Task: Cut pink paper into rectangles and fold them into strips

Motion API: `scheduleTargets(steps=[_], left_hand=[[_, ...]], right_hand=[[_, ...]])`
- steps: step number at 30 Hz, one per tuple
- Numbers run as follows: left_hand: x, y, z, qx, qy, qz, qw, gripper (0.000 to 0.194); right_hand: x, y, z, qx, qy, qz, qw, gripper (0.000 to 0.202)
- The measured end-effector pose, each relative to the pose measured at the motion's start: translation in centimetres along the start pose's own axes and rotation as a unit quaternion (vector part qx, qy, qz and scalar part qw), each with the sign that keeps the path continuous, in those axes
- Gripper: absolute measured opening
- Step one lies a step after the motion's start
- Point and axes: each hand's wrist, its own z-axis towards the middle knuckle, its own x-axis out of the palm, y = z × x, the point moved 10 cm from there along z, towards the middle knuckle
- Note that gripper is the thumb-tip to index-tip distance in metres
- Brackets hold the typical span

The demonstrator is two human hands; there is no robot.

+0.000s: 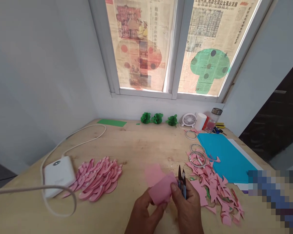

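Between my two hands is a piece of pink paper (161, 189), which looks folded. My left hand (146, 208) pinches its left and lower edge between fingers and thumb. The thumb of my right hand (189, 203) presses on the paper's right edge, and the same hand keeps a pair of scissors (182, 182) in its grip, blades pointing up and slightly parted. Just behind the held piece, another sheet of pink paper (153, 173) lies on the table. To the left is a heap of cut pink paper petals (102, 180). Pink paper scraps (219, 191) are piled to the right.
A white power box (60, 175) with a looping cable (85, 143) sits at the left. Rolls of tape (197, 159) rest on the scraps beside blue sheets (224, 159). Green paper balls (157, 118), a small fan (189, 120) and a glass bottle (213, 120) line the back.
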Motion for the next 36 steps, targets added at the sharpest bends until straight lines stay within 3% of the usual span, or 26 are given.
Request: scheduleTargets(steps=[3,7,10,13,17,22,27,31,36], left_hand=[[-0.9,-0.5,-0.1,0.002,-0.048,0.034,0.998,0.027],[-0.2,0.2,-0.2,-0.05,-0.001,-0.007,0.999,0.026],[0.0,1.5,-0.3,-0.118,0.017,-0.076,0.99,0.027],[-0.3,3.1,-0.4,-0.18,0.0,-0.132,0.975,0.026],[-0.6,4.5,-0.5,-0.21,-0.02,-0.176,0.962,0.029],[-0.5,5.1,-0.8,-0.217,-0.022,-0.198,0.956,0.033],[-0.5,4.4,-1.0,-0.196,-0.027,-0.193,0.961,0.029],[0.6,3.4,-1.8,-0.162,-0.022,-0.185,0.969,0.022],[2.3,3.0,-2.9,-0.144,0.016,-0.157,0.977,0.024]], right_hand=[[-0.1,-0.8,-0.4,0.023,0.004,0.046,0.999,0.035],[-0.4,-0.8,-1.1,0.059,-0.009,0.074,0.995,0.033],[-0.7,0.0,-1.1,0.064,-0.012,0.05,0.997,0.033],[-1.3,0.3,-0.6,0.052,-0.015,0.019,0.998,0.036],[-2.6,-0.3,-0.5,0.054,-0.024,-0.006,0.998,0.04],[-3.7,-1.0,-1.0,0.068,-0.044,-0.015,0.997,0.04],[-3.7,-1.0,-1.4,0.055,-0.038,-0.062,0.996,0.041],[-3.7,-1.6,-2.3,0.056,-0.037,-0.076,0.995,0.038],[-4.6,-3.1,-3.0,0.079,-0.07,-0.016,0.994,0.035]])
